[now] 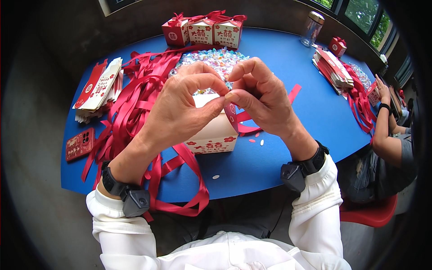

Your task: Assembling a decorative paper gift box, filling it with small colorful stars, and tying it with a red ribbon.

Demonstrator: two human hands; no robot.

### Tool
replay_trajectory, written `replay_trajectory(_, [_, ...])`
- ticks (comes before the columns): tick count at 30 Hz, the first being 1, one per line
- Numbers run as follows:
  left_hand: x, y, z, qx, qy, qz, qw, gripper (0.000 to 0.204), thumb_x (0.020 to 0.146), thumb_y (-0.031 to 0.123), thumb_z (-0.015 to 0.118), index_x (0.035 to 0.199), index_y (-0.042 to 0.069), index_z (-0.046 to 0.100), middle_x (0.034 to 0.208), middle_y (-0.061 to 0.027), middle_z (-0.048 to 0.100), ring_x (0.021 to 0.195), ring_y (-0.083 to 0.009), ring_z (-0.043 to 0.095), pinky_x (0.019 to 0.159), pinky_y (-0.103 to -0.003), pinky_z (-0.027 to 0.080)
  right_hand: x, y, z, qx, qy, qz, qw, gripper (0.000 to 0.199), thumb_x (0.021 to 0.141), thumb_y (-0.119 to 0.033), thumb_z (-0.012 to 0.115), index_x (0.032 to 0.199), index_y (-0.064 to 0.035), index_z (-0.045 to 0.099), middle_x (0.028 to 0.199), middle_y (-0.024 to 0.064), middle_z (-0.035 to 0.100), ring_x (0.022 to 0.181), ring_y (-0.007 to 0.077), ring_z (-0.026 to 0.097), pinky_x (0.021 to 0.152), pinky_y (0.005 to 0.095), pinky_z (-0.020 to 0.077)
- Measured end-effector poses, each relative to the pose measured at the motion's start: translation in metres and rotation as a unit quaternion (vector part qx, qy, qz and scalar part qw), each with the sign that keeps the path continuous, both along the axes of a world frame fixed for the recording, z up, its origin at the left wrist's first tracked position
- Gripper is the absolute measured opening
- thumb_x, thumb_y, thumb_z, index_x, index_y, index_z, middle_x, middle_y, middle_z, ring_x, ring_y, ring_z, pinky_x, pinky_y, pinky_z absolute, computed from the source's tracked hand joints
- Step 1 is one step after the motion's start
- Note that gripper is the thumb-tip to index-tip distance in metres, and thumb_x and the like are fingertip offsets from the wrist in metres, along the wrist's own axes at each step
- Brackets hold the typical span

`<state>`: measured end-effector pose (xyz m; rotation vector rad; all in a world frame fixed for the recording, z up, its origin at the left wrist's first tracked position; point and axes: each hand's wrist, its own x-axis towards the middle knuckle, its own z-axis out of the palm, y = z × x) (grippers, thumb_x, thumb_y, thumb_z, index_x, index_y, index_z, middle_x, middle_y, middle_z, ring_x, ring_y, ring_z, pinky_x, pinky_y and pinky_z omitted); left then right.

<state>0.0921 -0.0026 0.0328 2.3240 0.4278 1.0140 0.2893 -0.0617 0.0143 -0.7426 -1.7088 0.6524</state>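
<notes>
Leftmost on the blue bench (270, 166) lies a red phone (80, 144), then a stack of flat unfolded cartons (100, 85) beside a loose heap of red ribbons (135, 103). Just over the middle, the left hand (180, 108) and right hand (261, 96) meet fingertip to fingertip, both pinched on a red ribbon strip (234, 118) above a white gift box (215, 135) that stands on the bench. Behind them lies a pile of wrapped sweets (216, 57) before three finished boxes (203, 30). Farther right stand a clear jar (311, 29) and more flat cartons (332, 69), where another person's arm (382, 121) reaches in.
</notes>
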Motion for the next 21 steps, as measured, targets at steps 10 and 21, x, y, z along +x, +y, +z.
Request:
replay_trajectory(10, [0.001, 0.006, 0.001, 0.013, -0.031, 0.019, 0.999, 0.007, 0.082, 0.000, 0.073, 0.088, 0.002, 0.070, 0.099, -0.0063, 0.064, 0.100, -0.0174, 0.060, 0.096, -0.034, 0.046, 0.026, 0.004, 0.014, -0.096, -0.016, 0.010, 0.995, 0.015, 0.089, -0.008, 0.074, 0.102, -0.0022, 0.074, 0.084, 0.0034, 0.071, 0.073, 0.0050, 0.063, 0.064, 0.0199, 0.0534])
replay_trajectory(21, [-0.004, 0.009, 0.005, 0.040, 0.028, 0.039, 0.998, 0.010, 0.082, 0.006, 0.072, 0.091, 0.003, 0.070, 0.098, -0.0108, 0.064, 0.102, -0.0267, 0.061, 0.091, -0.038, 0.047, 0.037, 0.007, 0.013, 0.084, -0.193, -0.038, 0.977, 0.016, 0.081, -0.003, 0.077, 0.096, -0.0064, 0.076, 0.086, 0.0068, 0.073, 0.080, 0.0183, 0.071, 0.070, 0.0282, 0.0572])
